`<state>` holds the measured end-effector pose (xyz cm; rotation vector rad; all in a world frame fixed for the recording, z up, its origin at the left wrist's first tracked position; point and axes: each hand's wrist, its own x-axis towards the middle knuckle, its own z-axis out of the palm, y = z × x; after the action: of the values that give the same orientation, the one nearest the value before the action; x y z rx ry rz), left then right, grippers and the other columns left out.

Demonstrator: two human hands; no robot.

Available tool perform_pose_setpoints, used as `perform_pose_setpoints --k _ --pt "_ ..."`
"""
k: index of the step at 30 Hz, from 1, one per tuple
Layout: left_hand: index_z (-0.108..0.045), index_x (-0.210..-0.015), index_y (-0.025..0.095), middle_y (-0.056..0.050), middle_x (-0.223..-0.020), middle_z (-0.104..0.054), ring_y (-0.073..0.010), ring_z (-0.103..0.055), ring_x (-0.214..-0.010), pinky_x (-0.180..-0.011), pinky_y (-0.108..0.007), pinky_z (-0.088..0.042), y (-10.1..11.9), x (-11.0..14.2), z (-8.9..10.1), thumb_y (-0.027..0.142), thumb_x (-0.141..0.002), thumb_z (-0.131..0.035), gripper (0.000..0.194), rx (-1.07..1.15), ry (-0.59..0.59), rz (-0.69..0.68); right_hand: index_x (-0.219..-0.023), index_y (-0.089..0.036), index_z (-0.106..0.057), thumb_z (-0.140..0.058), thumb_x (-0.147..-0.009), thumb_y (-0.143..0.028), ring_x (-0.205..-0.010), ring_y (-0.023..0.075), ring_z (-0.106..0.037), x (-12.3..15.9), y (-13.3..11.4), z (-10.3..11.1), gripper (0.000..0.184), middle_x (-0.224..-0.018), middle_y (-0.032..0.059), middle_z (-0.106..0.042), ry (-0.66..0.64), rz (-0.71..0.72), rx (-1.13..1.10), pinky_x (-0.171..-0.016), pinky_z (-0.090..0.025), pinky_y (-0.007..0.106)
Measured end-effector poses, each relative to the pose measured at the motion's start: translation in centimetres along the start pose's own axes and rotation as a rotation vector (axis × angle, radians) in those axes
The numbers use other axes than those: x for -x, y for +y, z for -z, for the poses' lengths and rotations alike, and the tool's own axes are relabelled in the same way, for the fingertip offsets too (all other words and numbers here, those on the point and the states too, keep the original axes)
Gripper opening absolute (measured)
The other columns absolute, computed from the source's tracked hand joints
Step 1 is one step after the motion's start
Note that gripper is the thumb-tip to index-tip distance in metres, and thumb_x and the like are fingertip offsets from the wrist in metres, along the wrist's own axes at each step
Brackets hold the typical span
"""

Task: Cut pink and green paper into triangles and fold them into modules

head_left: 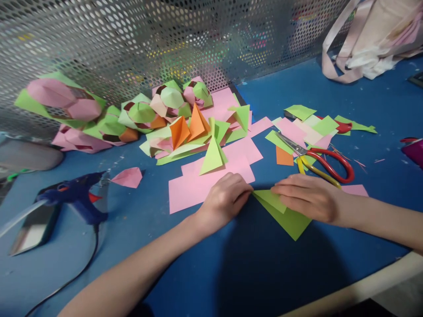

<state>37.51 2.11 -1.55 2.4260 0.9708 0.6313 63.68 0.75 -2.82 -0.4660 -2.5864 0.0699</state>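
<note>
A green sheet of paper [295, 224], partly folded over on itself, lies on the blue table between my hands. My left hand [228, 196] pinches its left corner. My right hand [306, 196] lies over the paper's right side, fingers together and pressing the folded flap down; part of the sheet is hidden beneath it. Just beyond my right hand rest scissors [325, 163] with one red and one yellow handle. Pink paper sheets [188, 191] lie beyond my left hand, with a folded light green piece [213, 156] on top.
Folded paper balls [170, 101] and orange folded pieces [198, 123] stand along the perforated metal panel [132, 39]. A blue glue gun [79, 198] with its cord and a phone [36, 229] are at left. Paper scraps [307, 127] lie at right; a bag [380, 39] stands back right.
</note>
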Motion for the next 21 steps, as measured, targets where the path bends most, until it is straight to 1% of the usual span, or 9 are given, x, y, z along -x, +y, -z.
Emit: perform_pose_setpoints --k 2,4,7,11,14,17,21 --pt "-0.066 -0.088 0.016 -0.009 -0.08 -0.064 -0.0195 -0.057 -0.078 -0.07 -0.034 -0.045 0.0 -0.1 0.1 0.015 -0.091 -0.05 0.016 0.019 0.002 0.012 -0.097 -0.008 -0.064 -0.056 -0.089 -0.004 -0.108 0.0272 -0.059 0.2 -0.1 0.1 0.012 -0.114 0.0185 -0.066 -0.027 0.057 0.034 -0.088 -0.053 0.044" --pt "-0.066 -0.088 0.017 -0.007 -0.08 -0.064 -0.0188 -0.057 -0.078 -0.069 -0.033 -0.045 -0.1 -0.1 0.1 0.015 -0.09 -0.05 0.016 0.04 0.005 0.024 -0.099 -0.009 -0.064 -0.056 -0.089 -0.005 -0.11 0.027 -0.059 0.3 -0.2 0.3 0.013 -0.115 0.018 -0.065 -0.052 0.077 0.064 -0.088 -0.054 0.044" --pt "-0.067 -0.089 0.019 -0.006 -0.081 -0.063 -0.0177 -0.057 -0.077 -0.068 -0.031 -0.045 -0.4 -0.1 0.0 0.015 -0.09 -0.05 0.017 0.057 -0.003 0.037 -0.104 -0.009 -0.064 -0.055 -0.09 -0.005 -0.105 0.0259 -0.062 0.0 -0.5 0.5 0.018 -0.11 0.0159 -0.068 -0.037 0.083 0.108 -0.085 -0.054 0.044" --pt "-0.067 -0.089 0.018 -0.006 -0.08 -0.063 -0.0176 -0.057 -0.077 -0.068 -0.03 -0.045 -0.4 -0.2 0.0 0.017 -0.09 -0.052 0.016 0.067 -0.011 0.037 -0.101 -0.007 -0.066 -0.055 -0.09 -0.007 -0.099 0.0261 -0.064 -0.4 -1.1 0.2 0.016 -0.104 0.0159 -0.07 0.001 0.072 0.128 -0.082 -0.054 0.043" --pt "-0.067 -0.09 0.018 -0.006 -0.08 -0.064 -0.0179 -0.057 -0.078 -0.069 -0.031 -0.044 -0.5 -0.2 0.0 0.017 -0.09 -0.052 0.015 0.061 -0.015 0.041 -0.102 -0.007 -0.066 -0.053 -0.091 -0.008 -0.101 0.0268 -0.063 -0.4 -1.4 -0.2 0.017 -0.108 0.0156 -0.069 0.011 0.034 0.125 -0.083 -0.052 0.044" --pt "-0.067 -0.09 0.019 -0.006 -0.08 -0.064 -0.0179 -0.057 -0.078 -0.07 -0.031 -0.044 -0.7 -0.3 -0.2 0.017 -0.091 -0.051 0.016 0.038 -0.024 0.042 -0.103 -0.007 -0.066 -0.049 -0.092 -0.006 -0.106 0.0264 -0.061 -0.3 -1.4 -0.4 0.02 -0.109 0.0154 -0.069 0.023 0.062 0.114 -0.084 -0.051 0.043" --pt "-0.067 -0.09 0.019 -0.006 -0.08 -0.063 -0.0179 -0.057 -0.078 -0.069 -0.031 -0.044 -0.9 -0.3 -0.3 0.017 -0.091 -0.05 0.017 0.028 -0.02 0.039 -0.102 -0.008 -0.066 -0.052 -0.091 -0.007 -0.106 0.0254 -0.061 -0.4 -1.3 -0.2 0.018 -0.108 0.0143 -0.069 -0.018 0.092 0.106 -0.084 -0.05 0.04"
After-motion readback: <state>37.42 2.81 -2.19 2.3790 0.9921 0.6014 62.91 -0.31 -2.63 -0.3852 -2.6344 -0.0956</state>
